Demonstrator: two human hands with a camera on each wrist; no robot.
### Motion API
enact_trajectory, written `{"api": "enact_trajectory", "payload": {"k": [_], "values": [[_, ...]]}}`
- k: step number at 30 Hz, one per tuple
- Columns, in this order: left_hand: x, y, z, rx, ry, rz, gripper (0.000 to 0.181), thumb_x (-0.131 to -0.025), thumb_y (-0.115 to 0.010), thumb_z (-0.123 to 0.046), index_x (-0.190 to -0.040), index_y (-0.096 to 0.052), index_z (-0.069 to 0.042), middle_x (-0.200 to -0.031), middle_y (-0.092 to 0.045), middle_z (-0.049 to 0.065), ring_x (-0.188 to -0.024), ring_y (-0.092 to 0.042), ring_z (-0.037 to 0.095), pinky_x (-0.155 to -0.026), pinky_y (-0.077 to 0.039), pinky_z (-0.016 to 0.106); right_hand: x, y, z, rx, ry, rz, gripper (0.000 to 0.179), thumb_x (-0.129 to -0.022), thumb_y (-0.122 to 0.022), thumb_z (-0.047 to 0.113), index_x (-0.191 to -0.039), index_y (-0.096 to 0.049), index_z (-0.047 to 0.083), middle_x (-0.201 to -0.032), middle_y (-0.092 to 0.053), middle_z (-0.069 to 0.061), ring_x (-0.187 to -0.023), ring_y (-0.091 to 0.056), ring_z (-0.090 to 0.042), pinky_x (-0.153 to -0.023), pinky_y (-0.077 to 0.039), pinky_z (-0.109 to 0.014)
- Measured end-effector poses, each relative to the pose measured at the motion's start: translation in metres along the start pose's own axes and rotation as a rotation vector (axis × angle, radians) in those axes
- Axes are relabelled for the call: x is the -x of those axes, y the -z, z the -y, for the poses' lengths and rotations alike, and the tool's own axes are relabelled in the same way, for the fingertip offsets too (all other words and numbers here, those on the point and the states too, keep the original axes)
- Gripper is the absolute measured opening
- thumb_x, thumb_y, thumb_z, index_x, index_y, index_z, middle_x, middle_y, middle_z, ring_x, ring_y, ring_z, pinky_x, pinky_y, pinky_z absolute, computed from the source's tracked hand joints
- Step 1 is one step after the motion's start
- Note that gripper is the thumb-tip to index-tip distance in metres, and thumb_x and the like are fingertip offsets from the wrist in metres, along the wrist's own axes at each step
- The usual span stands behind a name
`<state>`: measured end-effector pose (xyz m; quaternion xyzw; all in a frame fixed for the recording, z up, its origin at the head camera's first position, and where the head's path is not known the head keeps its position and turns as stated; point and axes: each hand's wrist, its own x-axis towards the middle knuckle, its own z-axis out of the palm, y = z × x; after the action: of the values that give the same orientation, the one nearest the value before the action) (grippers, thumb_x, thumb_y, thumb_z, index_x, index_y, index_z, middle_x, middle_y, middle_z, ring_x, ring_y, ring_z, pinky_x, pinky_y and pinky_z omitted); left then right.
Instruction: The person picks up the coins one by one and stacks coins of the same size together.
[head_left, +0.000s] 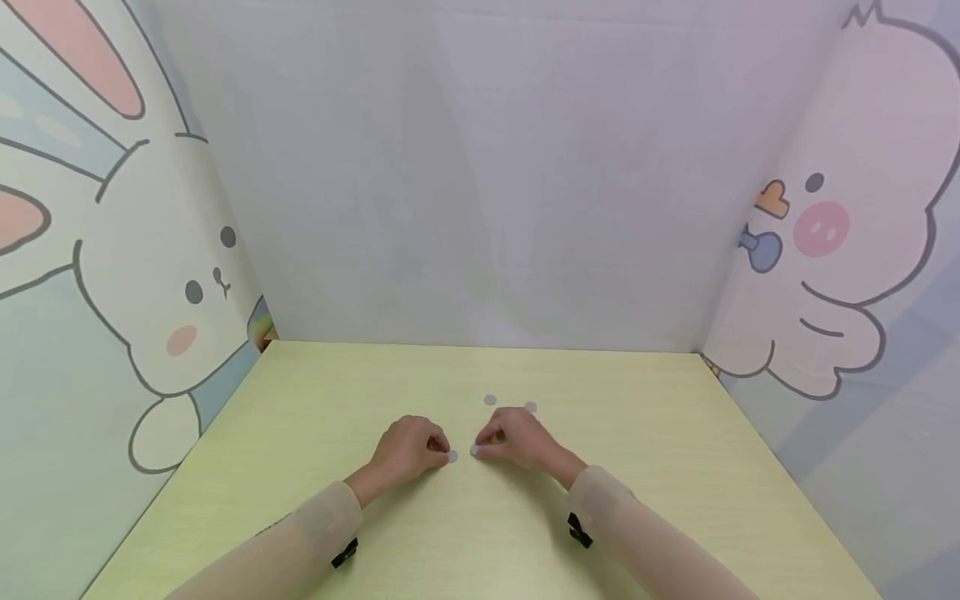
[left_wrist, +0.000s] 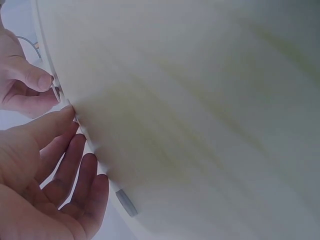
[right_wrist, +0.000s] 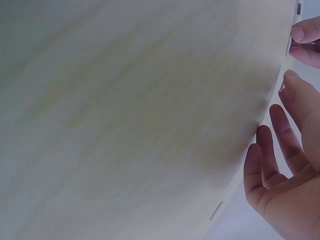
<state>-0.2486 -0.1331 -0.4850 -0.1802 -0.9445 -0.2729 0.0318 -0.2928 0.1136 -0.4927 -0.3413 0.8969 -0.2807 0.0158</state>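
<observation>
My left hand (head_left: 407,448) pinches the edge of a small pale grey disc (head_left: 453,457) between thumb and fingertip, low over the tabletop. Facing it, my right hand (head_left: 519,437) pinches a similar small disc (head_left: 474,449); a narrow gap parts the two. In the left wrist view the right hand's disc (left_wrist: 56,92) looks tilted up on edge. The left hand's disc (right_wrist: 288,45) shows as a thin edge in the right wrist view. What the discs are made of cannot be told.
Beyond the hands, one grey disc (head_left: 490,400) lies flat on the pale yellow table (head_left: 360,379). Another disc (head_left: 531,407) lies just behind the right hand, partly covered by it. A plain back curtain (head_left: 465,183) and printed cartoon side panels enclose the table.
</observation>
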Motion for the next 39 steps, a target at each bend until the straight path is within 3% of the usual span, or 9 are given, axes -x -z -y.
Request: {"api": "enact_trajectory", "payload": {"k": [13, 39], "values": [[0.0, 0.0, 0.0, 0.002, -0.025, -0.009, 0.011, -0.086, -0.09, -0.021, -0.08, -0.08, -0.022, -0.077, -0.067, -0.016, -0.073, -0.057, 0.004, -0.067, -0.049, 0.029, -0.008, -0.007, 0.011, 0.006, 0.045, -0.001, 0.011, -0.091, -0.087, 0.028, -0.097, -0.087, 0.018, -0.087, -0.074, 0.014, -0.081, -0.064, -0.007, -0.072, -0.049, -0.022], [0.001, 0.001, -0.001, 0.008, -0.02, -0.007, 0.01, -0.085, -0.09, -0.016, -0.082, -0.082, -0.019, -0.079, -0.07, -0.013, -0.074, -0.058, 0.005, -0.067, -0.05, 0.029, -0.017, -0.02, 0.028, 0.014, 0.002, -0.006, 0.011, -0.091, -0.088, 0.027, -0.097, -0.087, 0.019, -0.089, -0.074, 0.012, -0.084, -0.063, -0.004, -0.076, -0.05, -0.022]]}}
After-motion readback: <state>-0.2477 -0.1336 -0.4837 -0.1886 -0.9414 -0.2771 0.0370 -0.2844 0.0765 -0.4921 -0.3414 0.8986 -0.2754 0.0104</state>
